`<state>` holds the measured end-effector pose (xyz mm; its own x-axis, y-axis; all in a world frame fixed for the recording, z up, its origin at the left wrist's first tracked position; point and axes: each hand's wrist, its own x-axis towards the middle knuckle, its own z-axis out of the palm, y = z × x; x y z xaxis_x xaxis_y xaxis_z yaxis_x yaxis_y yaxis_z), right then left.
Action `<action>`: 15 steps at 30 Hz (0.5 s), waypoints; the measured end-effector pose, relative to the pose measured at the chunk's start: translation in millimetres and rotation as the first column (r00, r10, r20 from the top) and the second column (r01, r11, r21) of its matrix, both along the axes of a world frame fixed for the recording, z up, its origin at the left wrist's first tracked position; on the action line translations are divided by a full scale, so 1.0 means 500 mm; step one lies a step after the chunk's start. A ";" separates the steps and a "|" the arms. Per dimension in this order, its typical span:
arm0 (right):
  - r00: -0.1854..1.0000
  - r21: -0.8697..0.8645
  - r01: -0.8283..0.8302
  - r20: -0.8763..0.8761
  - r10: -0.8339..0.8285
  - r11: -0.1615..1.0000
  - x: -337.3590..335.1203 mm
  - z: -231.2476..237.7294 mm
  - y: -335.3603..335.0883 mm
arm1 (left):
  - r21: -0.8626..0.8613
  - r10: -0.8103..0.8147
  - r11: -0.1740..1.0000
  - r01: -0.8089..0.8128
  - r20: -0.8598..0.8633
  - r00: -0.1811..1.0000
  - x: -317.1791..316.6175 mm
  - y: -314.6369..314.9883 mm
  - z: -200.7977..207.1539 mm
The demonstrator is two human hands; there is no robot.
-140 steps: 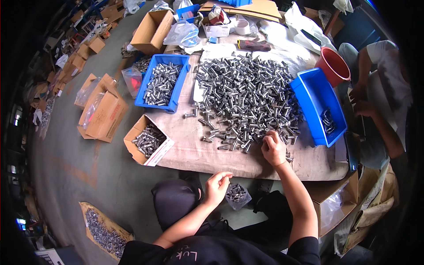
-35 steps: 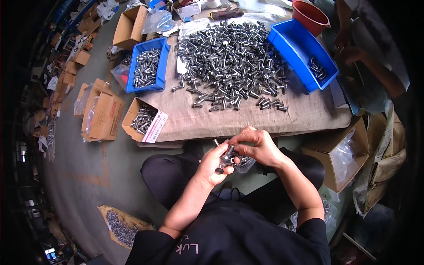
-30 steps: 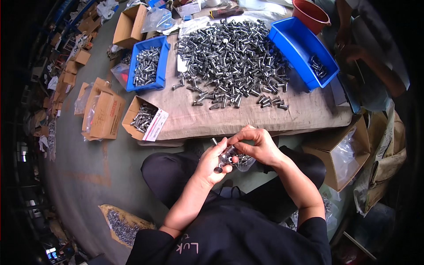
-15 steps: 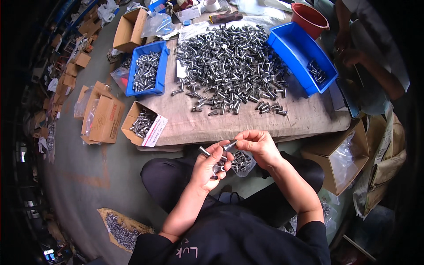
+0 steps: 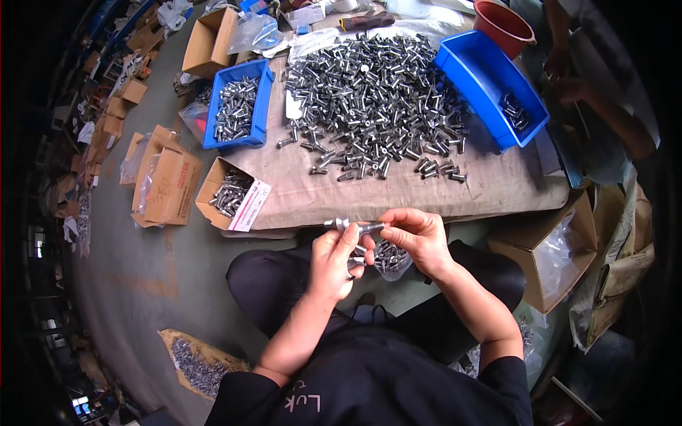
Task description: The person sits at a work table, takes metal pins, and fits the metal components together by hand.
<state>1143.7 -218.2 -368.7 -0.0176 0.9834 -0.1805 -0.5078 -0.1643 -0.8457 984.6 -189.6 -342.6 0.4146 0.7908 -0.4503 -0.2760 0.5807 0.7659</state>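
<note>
Above my lap, my left hand (image 5: 334,261) is closed around several shiny metal bolts. One short silver bolt (image 5: 339,224) sticks out at its thumb and forefinger, and others show lower between the fingers. My right hand (image 5: 424,243) pinches the end of a darker bolt (image 5: 371,228). That bolt lies nearly level, in line with the silver one, and reaches the left thumb; whether the two are joined is hidden by the fingers. Just below and between the hands, a clear plastic bag (image 5: 393,268) holds many similar metal parts.
A large pile of bolts (image 5: 373,99) covers the cloth-topped table (image 5: 426,199). Blue bins (image 5: 267,103) (image 5: 490,106) with bolts stand either side, beside a red bucket (image 5: 504,32). Cardboard boxes (image 5: 213,206) (image 5: 540,255) flank me. Another person's arm (image 5: 604,106) is at the right.
My left hand has turned and raised its silver bolt to lie level. The darker bolt in my right fingers has come into line with it. The view has shifted slightly.
</note>
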 end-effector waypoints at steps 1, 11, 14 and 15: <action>0.995 -0.011 0.089 0.053 -0.089 0.996 -0.001 -0.012 0.009 | 0.027 -0.032 0.999 0.032 -0.011 0.999 0.008 0.017 -0.004; 0.955 -0.181 0.183 -0.202 -0.219 0.966 0.085 -0.186 0.200 | -0.114 -0.464 0.883 0.456 -0.056 0.884 -0.064 0.287 -0.212; 0.899 -0.231 0.129 -0.383 -0.212 0.964 0.066 -0.219 0.176 | -0.203 -0.632 0.767 0.609 -0.074 0.771 -0.052 0.213 -0.187; 0.840 -0.212 0.134 -0.495 -0.225 0.968 0.058 -0.223 0.162 | -0.246 -0.585 0.783 0.571 0.018 0.811 -0.054 0.196 -0.210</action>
<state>1172.6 -137.4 -480.0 0.0220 0.9356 -0.3523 -0.8935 -0.1397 -0.4268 957.6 -91.7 -447.7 0.7288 0.2822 -0.6239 0.2078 0.7770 0.5942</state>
